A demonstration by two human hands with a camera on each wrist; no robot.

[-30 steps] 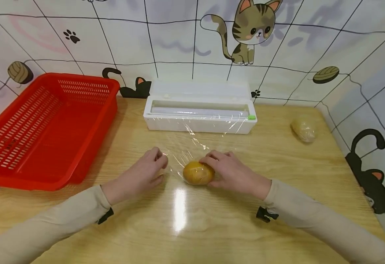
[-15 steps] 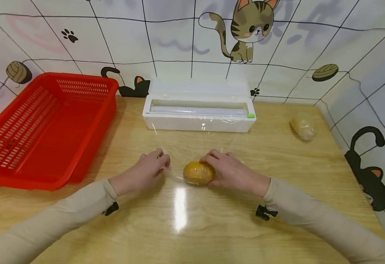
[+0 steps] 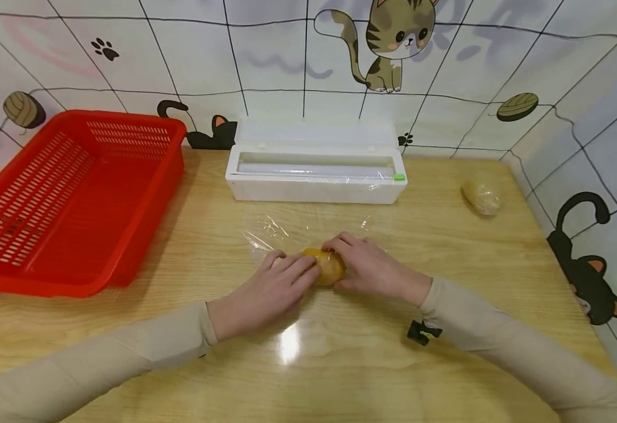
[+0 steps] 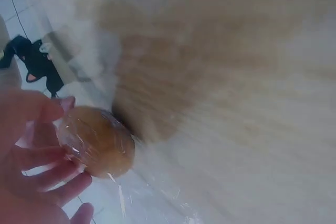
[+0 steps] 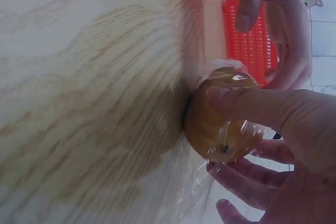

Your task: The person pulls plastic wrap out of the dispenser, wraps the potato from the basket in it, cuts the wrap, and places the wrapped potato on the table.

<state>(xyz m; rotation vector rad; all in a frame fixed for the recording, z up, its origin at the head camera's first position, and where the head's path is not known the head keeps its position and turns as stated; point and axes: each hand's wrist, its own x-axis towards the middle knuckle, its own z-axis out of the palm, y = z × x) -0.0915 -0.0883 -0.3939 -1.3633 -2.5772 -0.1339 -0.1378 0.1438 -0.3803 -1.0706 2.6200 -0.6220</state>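
Observation:
A yellow-brown round fruit (image 3: 331, 269) lies on the table, clear plastic wrap around it. In the head view my right hand (image 3: 374, 267) holds it from the right; the right wrist view shows the thumb across the fruit (image 5: 210, 129) and fingers on its far side. My left hand (image 3: 271, 291) lays fairly straight fingers over the fruit's left side, hiding part of it. Its thumb stands apart from the fruit in the right wrist view. Loose plastic wrap (image 3: 268, 232) spreads behind the hands, towards the white wrap dispenser (image 3: 313, 191), whose lid stands up.
At the left stands a red plastic basket (image 3: 123, 258) with slotted sides. A pale yellow round thing (image 3: 481, 194) in clear wrap sits at the table's back right. Walls with cat drawings (image 3: 393, 47) bound the table at the back and right.
My left hand has moved right from beside the fruit onto its left side. The wrap pulled towards the dispenser has gone slack and shifted. My right hand has kept its hold.

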